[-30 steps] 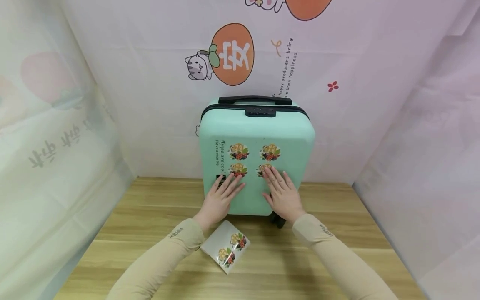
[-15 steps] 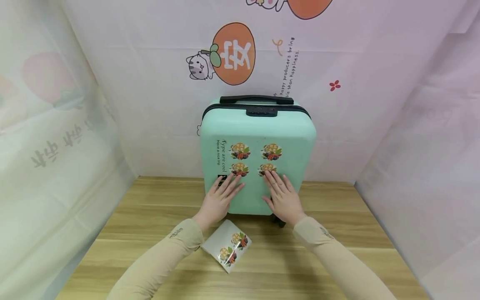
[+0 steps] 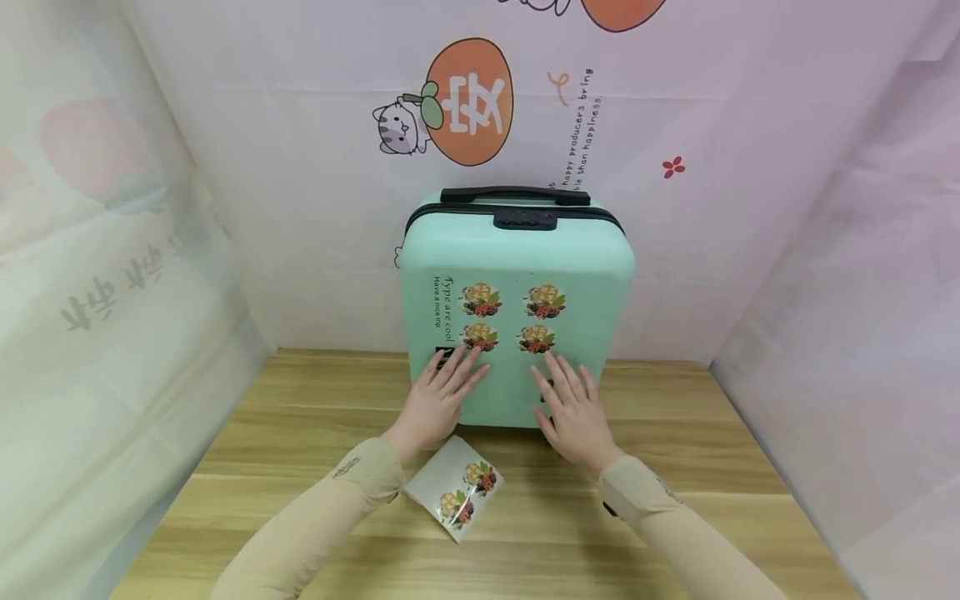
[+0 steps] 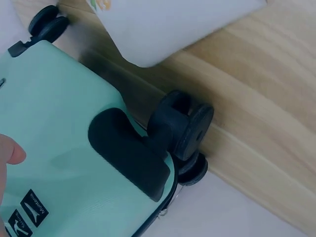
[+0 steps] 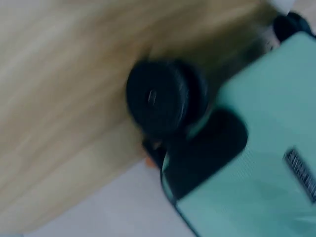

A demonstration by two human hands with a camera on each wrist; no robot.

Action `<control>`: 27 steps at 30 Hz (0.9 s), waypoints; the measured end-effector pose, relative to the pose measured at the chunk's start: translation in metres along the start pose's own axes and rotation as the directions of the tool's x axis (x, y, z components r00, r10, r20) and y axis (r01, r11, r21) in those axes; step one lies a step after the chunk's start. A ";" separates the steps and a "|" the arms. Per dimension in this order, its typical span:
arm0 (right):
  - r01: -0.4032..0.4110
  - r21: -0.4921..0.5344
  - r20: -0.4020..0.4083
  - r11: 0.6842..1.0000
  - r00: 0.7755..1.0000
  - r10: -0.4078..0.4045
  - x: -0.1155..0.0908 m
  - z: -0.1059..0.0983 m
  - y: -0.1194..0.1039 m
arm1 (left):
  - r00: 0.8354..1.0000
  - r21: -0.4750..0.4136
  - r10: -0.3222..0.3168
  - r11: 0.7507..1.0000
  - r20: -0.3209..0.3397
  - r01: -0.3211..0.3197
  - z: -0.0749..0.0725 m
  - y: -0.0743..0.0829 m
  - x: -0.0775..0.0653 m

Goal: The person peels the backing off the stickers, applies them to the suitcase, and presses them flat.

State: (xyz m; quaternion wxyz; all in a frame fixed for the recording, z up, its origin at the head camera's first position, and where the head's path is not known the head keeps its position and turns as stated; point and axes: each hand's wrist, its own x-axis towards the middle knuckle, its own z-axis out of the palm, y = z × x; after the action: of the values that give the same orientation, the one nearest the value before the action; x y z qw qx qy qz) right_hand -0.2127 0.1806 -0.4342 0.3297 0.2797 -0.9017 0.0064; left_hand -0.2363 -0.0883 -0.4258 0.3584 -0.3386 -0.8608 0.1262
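Note:
A mint-green suitcase (image 3: 517,258) stands upright on the wooden table, several round fruit stickers on its front. My left hand (image 3: 438,400) rests on the lower left of that front, fingers spread, fingertips by the lower left sticker (image 3: 478,336). Lower right, my right hand (image 3: 576,412) has its fingers extended just below the lower right sticker (image 3: 536,338); whether it touches the case I cannot tell. In the left wrist view a fingertip (image 4: 15,152) shows over the green shell. A white sticker sheet (image 3: 456,487) with two fruit stickers lies in front of the suitcase.
The wooden table (image 3: 330,400) runs up to a printed cloth backdrop (image 3: 300,167), with cloth at both sides. Black wheels (image 4: 180,128) carry the suitcase, and a black handle (image 3: 514,195) sits on top.
My right hand has slid down and slightly right, uncovering the lower right sticker. The left hand has stayed in place.

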 end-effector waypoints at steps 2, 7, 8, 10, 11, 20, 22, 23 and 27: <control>0.034 0.050 -0.047 0.998 0.998 -0.032 -0.005 0.003 -0.008 | 1.000 -0.054 -0.018 0.998 -0.023 0.017 -0.002 0.001 -0.003; 0.058 0.144 -0.075 0.988 0.996 -0.047 -0.013 0.004 -0.025 | 0.995 -0.105 -0.097 0.990 -0.015 0.094 -0.007 0.001 -0.013; 0.052 0.162 -0.070 0.985 0.997 -0.041 -0.015 0.005 -0.028 | 0.993 -0.103 -0.113 0.988 -0.009 0.112 -0.008 0.000 -0.016; 0.043 0.190 -0.060 0.981 0.998 -0.032 -0.018 0.005 -0.032 | 0.989 -0.095 -0.145 0.985 0.008 0.145 -0.010 0.000 -0.021; 0.037 0.204 -0.054 0.978 0.998 -0.027 -0.019 0.005 -0.034 | 0.987 -0.091 -0.160 0.983 0.019 0.161 -0.011 -0.001 -0.023; -0.017 0.260 0.000 0.966 1.000 0.018 -0.030 0.010 -0.046 | 0.964 -0.157 -0.263 0.951 0.040 0.266 -0.009 -0.001 -0.051; -0.035 0.285 0.013 0.958 0.999 0.032 -0.032 0.012 -0.049 | 0.958 -0.184 -0.284 0.941 0.034 0.285 -0.008 0.000 -0.057; -0.041 0.291 0.021 0.956 0.999 0.037 -0.033 0.013 -0.050 | 0.955 -0.200 -0.294 0.934 0.038 0.296 -0.008 0.000 -0.060; -0.078 0.318 0.079 0.945 0.995 0.055 -0.039 0.017 -0.054 | 0.945 -0.236 -0.321 0.915 0.065 0.327 -0.010 0.005 -0.071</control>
State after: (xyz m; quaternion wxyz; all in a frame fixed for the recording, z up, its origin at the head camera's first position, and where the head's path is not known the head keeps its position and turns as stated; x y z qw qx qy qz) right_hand -0.1707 0.1514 -0.4801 0.2483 0.2989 -0.9084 0.1542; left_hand -0.1906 -0.1326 -0.4584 0.3191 -0.2311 -0.9184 -0.0371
